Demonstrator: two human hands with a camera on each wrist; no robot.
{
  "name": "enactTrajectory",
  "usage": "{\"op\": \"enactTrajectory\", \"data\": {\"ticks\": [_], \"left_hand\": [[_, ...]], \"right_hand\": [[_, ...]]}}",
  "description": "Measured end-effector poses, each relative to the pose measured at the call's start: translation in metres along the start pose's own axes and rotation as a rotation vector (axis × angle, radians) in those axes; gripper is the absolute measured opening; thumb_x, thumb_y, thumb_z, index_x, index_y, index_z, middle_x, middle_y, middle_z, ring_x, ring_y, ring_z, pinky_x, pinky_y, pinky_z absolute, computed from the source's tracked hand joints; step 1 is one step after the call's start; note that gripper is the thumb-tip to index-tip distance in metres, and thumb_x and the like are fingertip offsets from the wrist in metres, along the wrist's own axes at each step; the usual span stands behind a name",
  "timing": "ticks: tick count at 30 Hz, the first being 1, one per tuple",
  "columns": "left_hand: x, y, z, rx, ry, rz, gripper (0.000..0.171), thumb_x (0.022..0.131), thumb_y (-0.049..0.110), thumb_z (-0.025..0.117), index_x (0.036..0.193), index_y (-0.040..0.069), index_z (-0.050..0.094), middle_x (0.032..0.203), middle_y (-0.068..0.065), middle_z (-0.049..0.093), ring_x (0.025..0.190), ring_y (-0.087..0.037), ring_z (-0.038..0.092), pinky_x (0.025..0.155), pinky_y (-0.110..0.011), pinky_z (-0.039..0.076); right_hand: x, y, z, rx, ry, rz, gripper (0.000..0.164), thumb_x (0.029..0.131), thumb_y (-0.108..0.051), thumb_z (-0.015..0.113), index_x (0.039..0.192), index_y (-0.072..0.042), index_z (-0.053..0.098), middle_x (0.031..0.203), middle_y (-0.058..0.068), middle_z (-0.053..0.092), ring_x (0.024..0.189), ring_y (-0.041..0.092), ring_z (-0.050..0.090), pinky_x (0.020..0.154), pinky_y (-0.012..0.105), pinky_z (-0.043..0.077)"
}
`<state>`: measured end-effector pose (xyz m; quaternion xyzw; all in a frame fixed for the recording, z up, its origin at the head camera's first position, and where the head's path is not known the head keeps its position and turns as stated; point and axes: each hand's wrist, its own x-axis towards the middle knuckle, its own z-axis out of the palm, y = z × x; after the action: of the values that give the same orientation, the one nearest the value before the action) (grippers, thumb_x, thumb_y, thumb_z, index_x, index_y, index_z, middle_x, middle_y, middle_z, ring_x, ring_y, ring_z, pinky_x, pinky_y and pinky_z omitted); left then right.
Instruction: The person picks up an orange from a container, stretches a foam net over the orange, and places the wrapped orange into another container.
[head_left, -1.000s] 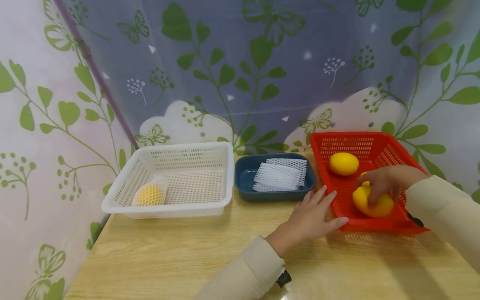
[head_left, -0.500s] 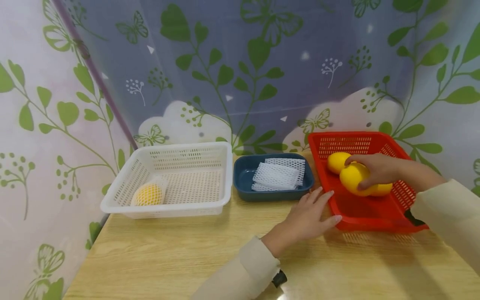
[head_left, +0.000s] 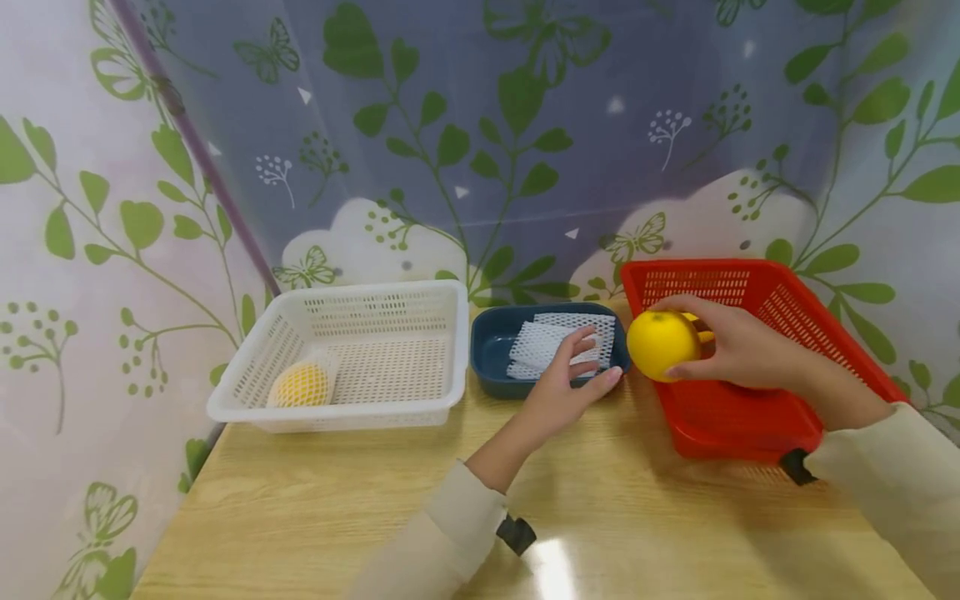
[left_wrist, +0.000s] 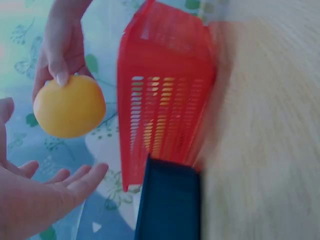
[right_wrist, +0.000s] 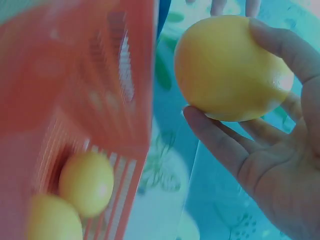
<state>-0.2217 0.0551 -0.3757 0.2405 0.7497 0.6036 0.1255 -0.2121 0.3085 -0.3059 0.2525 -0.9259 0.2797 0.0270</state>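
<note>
Right hand [head_left: 723, 340]: grip curled around a yellow fruit [head_left: 660, 346], held aloft near the left rim of the red basket [head_left: 738, 433]. Left hand [head_left: 557, 395]: grip loosely spread, empty, by the blue tray [head_left: 491, 357].

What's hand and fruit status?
Right hand grips yellow fruit, above rim of red basket. Left hand empty, over blue tray. Nothing visible between fruit and left hand.

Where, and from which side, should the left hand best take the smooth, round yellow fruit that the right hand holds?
Probably by the left half, coming from the left with a cupped palm. The right hand grips the smooth, round yellow fruit from the right, so its curved left side is uncovered, and the left hand is on that side.
</note>
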Motion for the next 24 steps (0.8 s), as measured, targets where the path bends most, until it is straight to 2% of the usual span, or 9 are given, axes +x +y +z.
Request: {"op": "enactTrajectory", "data": {"ticks": [2, 5, 12, 16, 24], "left_hand": [[-0.003, 0.001, -0.008, -0.043, -0.001, -0.007, 0.069, 0.093, 0.043, 0.064, 0.150, 0.036, 0.026, 0.153, 0.001, 0.034, 0.131, -0.017, 0.047, 0.098, -0.032, 0.047], [-0.008, 0.001, -0.018, -0.068, -0.015, 0.002, 0.069, 0.091, 0.042, 0.067, 0.147, 0.041, 0.026, 0.153, 0.001, 0.033, 0.131, -0.018, 0.046, 0.097, -0.033, 0.048], [-0.023, -0.006, -0.036, -0.045, -0.035, 0.014, 0.070, 0.092, 0.032, 0.068, 0.149, 0.033, 0.028, 0.151, -0.007, 0.036, 0.129, -0.022, 0.048, 0.095, -0.035, 0.050], [-0.031, -0.011, -0.043, -0.042, -0.007, 0.015, 0.069, 0.091, 0.028, 0.070, 0.148, 0.032, 0.031, 0.149, -0.002, 0.038, 0.129, -0.022, 0.048, 0.094, -0.034, 0.051], [-0.039, -0.023, -0.051, -0.008, 0.028, 0.007, 0.071, 0.089, 0.028, 0.073, 0.148, 0.026, 0.033, 0.146, -0.008, 0.041, 0.124, -0.024, 0.051, 0.092, -0.032, 0.052]], "right_hand": [[0.002, -0.009, 0.010, 0.069, 0.008, -0.029, 0.070, 0.076, -0.022, 0.085, 0.134, -0.013, 0.047, 0.130, 0.010, 0.053, 0.111, 0.033, 0.057, 0.085, 0.047, 0.055], [0.003, -0.019, 0.027, 0.153, 0.019, -0.050, 0.073, 0.076, -0.020, 0.085, 0.136, -0.012, 0.045, 0.131, 0.010, 0.051, 0.110, 0.032, 0.058, 0.083, 0.039, 0.056], [0.008, -0.033, 0.065, 0.206, 0.078, -0.121, 0.073, 0.077, -0.017, 0.084, 0.138, -0.011, 0.044, 0.133, 0.010, 0.052, 0.104, 0.026, 0.061, 0.083, 0.030, 0.055], [0.014, -0.040, 0.082, 0.228, 0.100, -0.142, 0.072, 0.076, -0.013, 0.084, 0.137, -0.009, 0.045, 0.134, 0.012, 0.050, 0.106, 0.027, 0.058, 0.085, 0.034, 0.055], [0.026, -0.048, 0.111, 0.300, 0.100, -0.156, 0.071, 0.077, -0.009, 0.083, 0.137, -0.009, 0.045, 0.137, 0.013, 0.047, 0.114, 0.031, 0.055, 0.088, 0.039, 0.054]]}}
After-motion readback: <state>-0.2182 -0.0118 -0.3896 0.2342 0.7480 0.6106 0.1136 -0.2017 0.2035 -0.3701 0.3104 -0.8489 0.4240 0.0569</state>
